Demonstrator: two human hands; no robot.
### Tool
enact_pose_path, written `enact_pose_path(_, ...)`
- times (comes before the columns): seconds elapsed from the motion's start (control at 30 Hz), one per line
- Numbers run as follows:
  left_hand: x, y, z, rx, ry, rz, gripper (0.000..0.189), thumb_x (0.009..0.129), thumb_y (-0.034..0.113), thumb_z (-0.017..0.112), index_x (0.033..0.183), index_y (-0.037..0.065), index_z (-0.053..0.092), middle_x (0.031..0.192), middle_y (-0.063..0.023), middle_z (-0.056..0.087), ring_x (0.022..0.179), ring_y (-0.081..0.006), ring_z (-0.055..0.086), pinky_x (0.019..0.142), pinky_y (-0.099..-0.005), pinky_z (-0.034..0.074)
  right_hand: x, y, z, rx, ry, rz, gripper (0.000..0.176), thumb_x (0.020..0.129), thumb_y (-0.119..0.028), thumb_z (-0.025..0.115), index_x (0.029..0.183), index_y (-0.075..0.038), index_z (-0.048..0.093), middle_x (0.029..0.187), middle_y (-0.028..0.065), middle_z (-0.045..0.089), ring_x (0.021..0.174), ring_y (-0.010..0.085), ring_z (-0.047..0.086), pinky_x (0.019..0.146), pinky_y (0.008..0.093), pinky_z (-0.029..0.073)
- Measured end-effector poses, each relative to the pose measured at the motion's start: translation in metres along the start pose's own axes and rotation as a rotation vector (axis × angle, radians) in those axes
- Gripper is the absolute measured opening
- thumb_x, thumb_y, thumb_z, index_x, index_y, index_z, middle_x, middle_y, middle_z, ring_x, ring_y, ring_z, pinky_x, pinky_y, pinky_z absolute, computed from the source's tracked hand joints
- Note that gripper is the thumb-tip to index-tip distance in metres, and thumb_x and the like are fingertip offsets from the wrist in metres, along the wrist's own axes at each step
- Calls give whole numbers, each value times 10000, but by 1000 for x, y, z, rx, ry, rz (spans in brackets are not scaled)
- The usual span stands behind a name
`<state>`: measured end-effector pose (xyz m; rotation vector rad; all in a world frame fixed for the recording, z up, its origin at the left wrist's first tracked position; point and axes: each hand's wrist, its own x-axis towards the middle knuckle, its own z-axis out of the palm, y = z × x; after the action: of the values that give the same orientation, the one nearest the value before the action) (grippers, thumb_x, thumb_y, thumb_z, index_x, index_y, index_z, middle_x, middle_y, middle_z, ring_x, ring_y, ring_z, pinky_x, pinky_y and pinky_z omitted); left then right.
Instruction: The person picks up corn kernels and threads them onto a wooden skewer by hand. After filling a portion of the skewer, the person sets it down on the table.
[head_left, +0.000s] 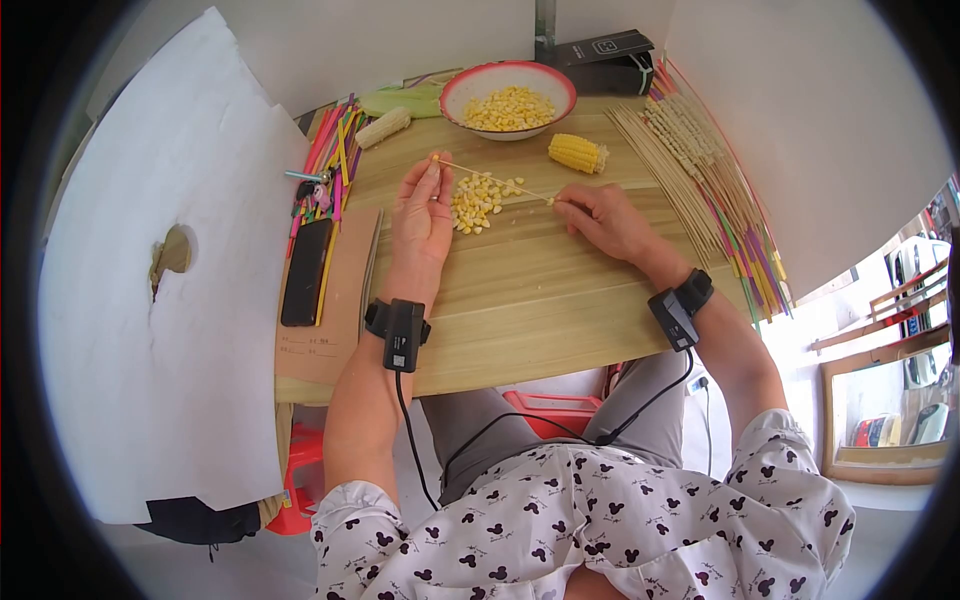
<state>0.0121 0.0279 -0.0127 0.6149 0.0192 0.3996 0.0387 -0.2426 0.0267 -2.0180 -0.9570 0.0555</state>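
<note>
A pale plank-topped wooden bench stands against a plain white wall at the far side. A large white paper sheet with a torn hole leans at the left. Red plastic stools sit low beneath the near edge. At the right, a wooden-framed panel catches bright daylight.

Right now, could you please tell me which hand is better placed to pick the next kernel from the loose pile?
Probably the left. The left hand lies close against the loose kernel pile, while the right hand sits a gap away. Both pinch the skewer, so one must let go.
</note>
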Motion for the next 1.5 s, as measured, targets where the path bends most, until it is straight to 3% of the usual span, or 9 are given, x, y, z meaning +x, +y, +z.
enact_pose_path(0.6, -6, -8, 5, -10, -45, -21, 100, 896, -55, 611, 959, 13, 648, 1160, -150, 653, 1174, -259, 592, 1006, -317, 517, 2, -6, 5, -41, 51, -67, 185, 966, -168, 548, 898, -8, 611, 628, 114, 599, 562, 243, 596, 563, 351, 466)
enact_pose_path(0.8, -10, -4, 10, -12, -25, -71, 146, 892, 12, 656, 1033, 28, 625, 1147, -138, 654, 1166, -252, 595, 1001, -341, 512, 1, -5, 5, -5, 59, -27, 176, 965, -162, 558, 905, -6, 612, 635, 112, 591, 559, 228, 581, 562, 340, 462)
enact_pose_path(0.97, -12, -1, 12, 31, 79, -159, 315, 901, 108, 685, 1177, -13, 592, 943, -60, 628, 900, -164, 604, 863, -309, 532, -1, -2, 4, 0, 73, -39, 173, 959, -166, 568, 916, -6, 619, 653, 114, 591, 568, 227, 577, 572, 338, 464)
enact_pose_path(1.07, -8, -3, 4, 110, -11, -156, 333, 911, 113, 676, 1204, -17, 585, 888, -38, 598, 819, -136, 572, 801, -293, 526, -1, -2, 2, -15, 77, -66, 171, 957, -169, 573, 915, -10, 623, 652, 114, 591, 569, 231, 582, 574, 342, 464)
enact_pose_path(1.3, -15, -8, 12, 166, -22, -208, 275, 916, 75, 657, 1176, -4, 611, 863, -34, 596, 807, -123, 576, 776, -273, 526, -1, 3, 1, -92, 157, -92, 164, 940, -168, 591, 934, -13, 646, 732, 150, 627, 654, 317, 607, 614, 372, 479)
enact_pose_path(1.37, -21, -13, 16, 210, -52, -253, 217, 887, 54, 689, 1094, -1, 659, 891, -34, 651, 790, -113, 597, 728, -257, 521, -1, 4, 3, -90, 171, -122, 161, 943, -144, 613, 992, 6, 642, 721, 111, 611, 609, 162, 580, 593, 297, 470)
enact_pose_path(1.5, -30, -17, 29, 290, -103, -305, 212, 912, 52, 655, 1117, -6, 644, 901, -42, 644, 796, -122, 598, 759, -268, 530, 2, 3, 5, -105, 195, -156, 158, 934, -144, 623, 993, 1, 644, 734, 123, 613, 617, 189, 580, 598, 305, 471)
